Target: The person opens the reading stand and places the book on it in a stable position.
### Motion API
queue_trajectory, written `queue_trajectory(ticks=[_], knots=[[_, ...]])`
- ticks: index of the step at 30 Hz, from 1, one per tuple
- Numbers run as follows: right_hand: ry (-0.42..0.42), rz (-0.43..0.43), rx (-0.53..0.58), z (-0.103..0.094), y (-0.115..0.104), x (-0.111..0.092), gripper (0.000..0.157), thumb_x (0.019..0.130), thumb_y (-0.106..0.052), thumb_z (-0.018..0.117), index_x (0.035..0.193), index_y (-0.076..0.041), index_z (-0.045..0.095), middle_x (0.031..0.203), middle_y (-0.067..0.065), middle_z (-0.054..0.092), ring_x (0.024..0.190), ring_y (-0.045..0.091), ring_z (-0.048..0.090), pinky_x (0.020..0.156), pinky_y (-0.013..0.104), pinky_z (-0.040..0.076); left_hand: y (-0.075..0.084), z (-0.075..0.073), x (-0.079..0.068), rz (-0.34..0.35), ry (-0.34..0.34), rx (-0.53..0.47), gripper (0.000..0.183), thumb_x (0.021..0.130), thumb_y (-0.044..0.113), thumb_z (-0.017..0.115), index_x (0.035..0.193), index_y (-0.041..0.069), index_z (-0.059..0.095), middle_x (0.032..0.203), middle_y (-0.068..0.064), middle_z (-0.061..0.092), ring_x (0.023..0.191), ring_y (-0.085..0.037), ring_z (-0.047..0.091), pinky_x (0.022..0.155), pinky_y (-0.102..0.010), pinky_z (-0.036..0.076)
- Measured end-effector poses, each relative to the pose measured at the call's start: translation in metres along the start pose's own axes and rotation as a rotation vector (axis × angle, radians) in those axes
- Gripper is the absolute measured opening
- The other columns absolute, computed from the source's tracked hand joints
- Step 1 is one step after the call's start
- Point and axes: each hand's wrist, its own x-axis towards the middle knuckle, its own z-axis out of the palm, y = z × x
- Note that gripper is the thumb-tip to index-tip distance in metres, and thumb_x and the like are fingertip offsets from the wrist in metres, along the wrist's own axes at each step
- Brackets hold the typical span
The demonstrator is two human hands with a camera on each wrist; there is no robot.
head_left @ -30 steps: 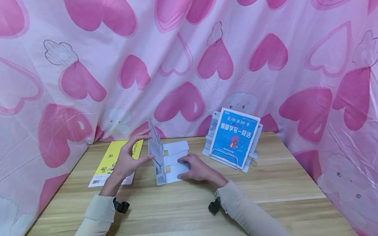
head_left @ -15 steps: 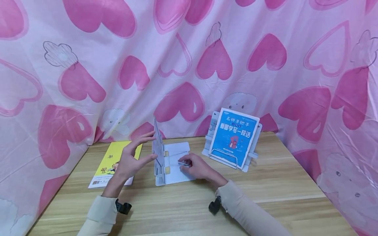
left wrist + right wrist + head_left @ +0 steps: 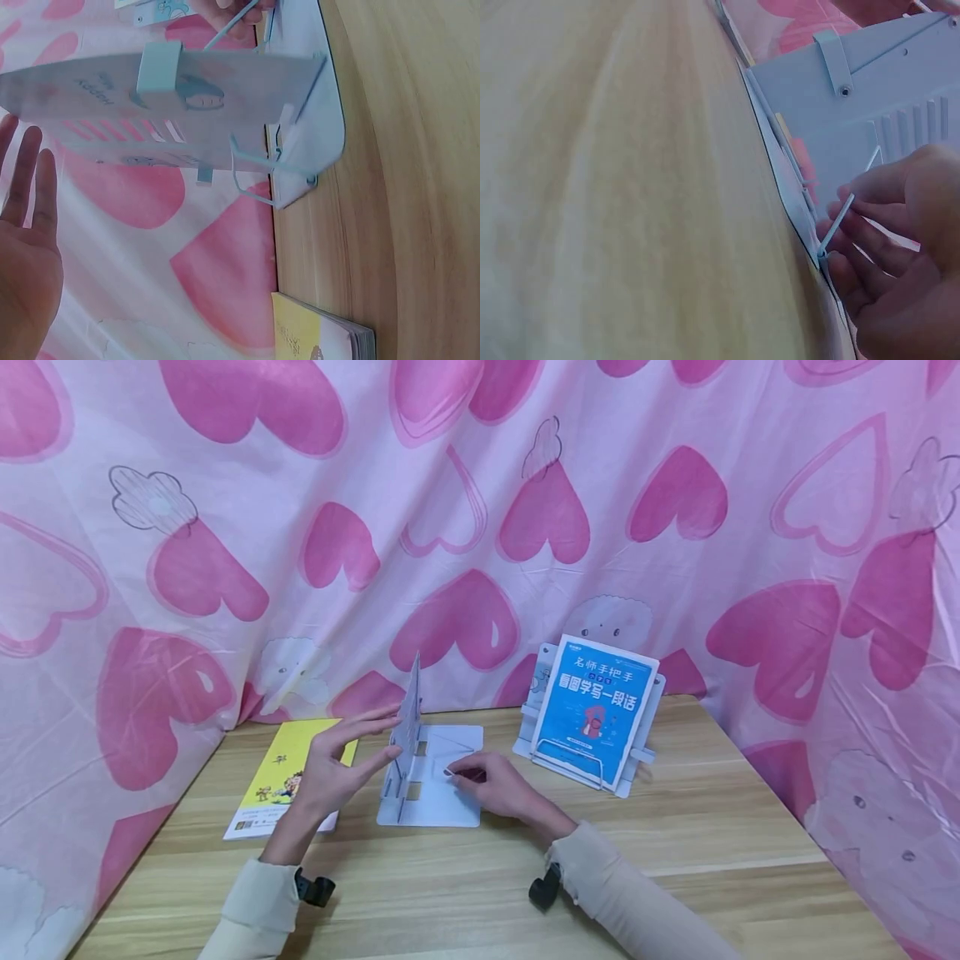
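Observation:
A light blue metal book stand has its panel [image 3: 409, 714] raised upright from a flat base plate [image 3: 442, 812] on the table. My left hand [image 3: 333, 768] is at the panel's left face, fingers extended and thumb apart. In the left wrist view, its straight fingertips come up by the panel's outer edge, and wire page holders [image 3: 251, 161] project from the front near the base. Over the base plate, my right hand [image 3: 498, 781] pinches a thin wire support [image 3: 838, 223] between thumb and fingers. The support's lower end meets the base plate in the right wrist view.
At the back right, a blue book [image 3: 596, 710] leans on a second light blue stand [image 3: 651, 714]. A yellow book [image 3: 281, 760] lies flat at the left, partly behind my left hand. A pink heart-patterned curtain [image 3: 450, 485] hangs at the wooden table's [image 3: 420, 885] back edge.
The panel has swung rightward to nearly upright, the left fingers following it. My right hand has lifted the wire support off the base plate and moved slightly left with it.

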Motion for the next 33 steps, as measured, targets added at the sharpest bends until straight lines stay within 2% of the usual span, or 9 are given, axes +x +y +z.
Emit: queue_trajectory(ticks=[5,11,15,20,24,29,33], knots=[[-0.028,-0.026,-0.019,0.002,-0.004,0.000,0.032,0.107,-0.022,0.068,0.137,-0.013,0.076,0.127,-0.001,0.077,0.113,0.012,0.068,0.101,0.034,0.059,0.003,0.006,0.002,0.032,-0.020,0.031,0.050,0.087,-0.003,0.087,0.133,0.013,0.078,0.145,-0.006,0.073,0.137,-0.015,0.065,0.119,-0.022,0.048],[-0.052,-0.023,-0.007,0.004,-0.005,0.000,0.032,0.107,-0.023,0.068,0.137,-0.011,0.076,0.117,-0.004,0.077,0.103,0.012,0.066,0.093,0.029,0.058,0.008,0.015,0.006,0.098,-0.036,0.067,0.050,0.084,-0.002,0.089,0.131,0.012,0.079,0.141,-0.007,0.075,0.135,-0.017,0.067,0.117,-0.021,0.049],[-0.061,-0.026,-0.016,0.005,-0.004,0.000,0.033,0.107,-0.024,0.068,0.137,-0.011,0.075,0.113,-0.005,0.075,0.099,0.013,0.064,0.089,0.027,0.057,0.009,0.021,0.007,0.153,-0.040,0.076,0.050,0.081,-0.005,0.091,0.128,0.007,0.079,0.137,-0.011,0.077,0.129,-0.021,0.069,0.107,-0.018,0.055],[-0.076,-0.042,-0.036,0.003,-0.005,-0.002,0.034,0.107,-0.023,0.068,0.139,-0.011,0.074,0.114,-0.005,0.075,0.099,0.013,0.063,0.089,0.025,0.057,0.010,0.030,0.007,0.222,-0.030,0.106,0.051,0.076,-0.005,0.094,0.123,0.006,0.081,0.127,-0.011,0.081,0.119,-0.017,0.074,0.096,-0.015,0.058],[-0.093,-0.054,-0.040,0.003,-0.007,-0.003,0.034,0.108,-0.023,0.067,0.139,-0.011,0.074,0.113,-0.006,0.074,0.099,0.011,0.062,0.089,0.025,0.056,0.010,0.034,0.007,0.247,-0.023,0.133,0.050,0.075,-0.005,0.095,0.122,0.008,0.082,0.125,-0.010,0.081,0.114,-0.014,0.074,0.090,-0.017,0.060],[-0.077,-0.066,-0.056,0.005,-0.008,-0.004,0.033,0.108,-0.023,0.068,0.138,-0.011,0.074,0.118,-0.003,0.075,0.103,0.012,0.064,0.092,0.027,0.057,0.011,0.033,0.005,0.237,-0.037,0.163,0.049,0.079,-0.002,0.092,0.125,0.013,0.081,0.129,-0.007,0.080,0.116,-0.015,0.074,0.086,-0.020,0.061],[-0.027,-0.087,-0.075,0.007,-0.016,-0.006,0.035,0.106,-0.025,0.071,0.138,-0.012,0.072,0.129,0.003,0.073,0.115,0.018,0.066,0.099,0.034,0.060,0.008,0.031,0.007,0.145,-0.075,0.194,0.049,0.090,0.005,0.085,0.137,0.016,0.075,0.137,-0.003,0.076,0.121,-0.013,0.070,0.093,-0.021,0.058]])
